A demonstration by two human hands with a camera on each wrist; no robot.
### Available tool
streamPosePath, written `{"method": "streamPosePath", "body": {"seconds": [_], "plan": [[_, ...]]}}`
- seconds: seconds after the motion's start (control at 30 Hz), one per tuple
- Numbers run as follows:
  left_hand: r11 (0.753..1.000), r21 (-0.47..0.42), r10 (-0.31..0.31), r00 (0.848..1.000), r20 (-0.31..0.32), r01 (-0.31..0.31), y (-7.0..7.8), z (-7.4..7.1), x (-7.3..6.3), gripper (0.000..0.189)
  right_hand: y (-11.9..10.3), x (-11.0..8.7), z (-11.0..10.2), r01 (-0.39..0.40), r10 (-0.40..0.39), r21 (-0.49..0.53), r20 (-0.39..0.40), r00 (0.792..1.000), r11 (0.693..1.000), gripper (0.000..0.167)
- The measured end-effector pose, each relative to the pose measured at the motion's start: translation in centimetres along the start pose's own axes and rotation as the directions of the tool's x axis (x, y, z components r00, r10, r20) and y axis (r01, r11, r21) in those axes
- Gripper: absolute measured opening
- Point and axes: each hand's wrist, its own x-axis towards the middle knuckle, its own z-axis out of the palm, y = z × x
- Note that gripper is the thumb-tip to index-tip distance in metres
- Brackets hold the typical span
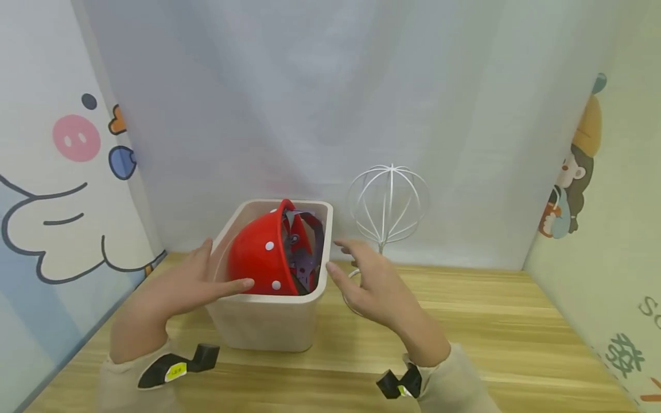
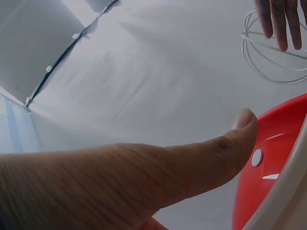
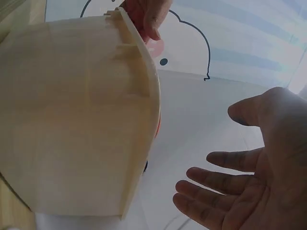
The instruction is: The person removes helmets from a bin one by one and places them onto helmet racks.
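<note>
A red helmet with white dots lies on its side in a beige plastic bin, its purple and dark inner straps facing right. My left hand is at the bin's left rim, the thumb stretched out straight over the front left corner in front of the helmet. In the left wrist view that thumb overlaps the red shell. On the other side, my right hand is spread just off the bin's right rim. The right wrist view shows a gap between its relaxed fingers and the bin wall.
Behind my right hand stands a white wire stand with a balloon-shaped cage top, its round base partly hidden by that hand. The wood-grain table meets a pale curtain at the back, with cartoon-printed panels at both sides.
</note>
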Motion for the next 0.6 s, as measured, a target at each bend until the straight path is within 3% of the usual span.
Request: {"method": "streamPosePath", "body": {"seconds": [0.1, 0.2, 0.33, 0.43, 0.5, 0.6], "plan": [[0.998, -0.026, -0.059, 0.998, 0.037, 0.060, -0.8, -0.2, -0.2, 0.131, -0.2, 1.3, 1.4, -0.077, 0.074, 0.187, 0.022, 0.997, 0.979, 0.047], [0.992, -0.083, -0.087, 0.994, 0.063, 0.092, -1.4, -0.4, -0.4, 0.126, -0.4, 2.6, 2.8, -0.171, 0.158, 0.381, 0.066, 0.985, 0.908, 0.051], [0.982, -0.179, -0.040, 0.995, 0.092, 0.056, -1.7, -0.4, -0.4, 0.113, -0.7, 4.1, 4.2, -0.278, 0.243, 0.616, 0.142, 0.959, 0.737, 0.057], [0.975, -0.218, -0.014, 0.994, 0.106, 0.037, -1.8, -0.3, -0.4, 0.111, -1.1, 5.1, 4.8, -0.316, 0.277, 0.726, 0.179, 0.944, 0.610, 0.062], [0.972, -0.232, -0.011, 0.994, 0.111, 0.037, -1.7, -0.3, -0.3, 0.112, -1.5, 5.6, 5.1, -0.335, 0.287, 0.742, 0.199, 0.937, 0.581, 0.065], [0.967, -0.252, -0.007, 0.993, 0.115, 0.036, -1.8, -0.2, -0.4, 0.111, -2.1, 6.1, 5.7, -0.370, 0.307, 0.714, 0.224, 0.925, 0.594, 0.066]]}}
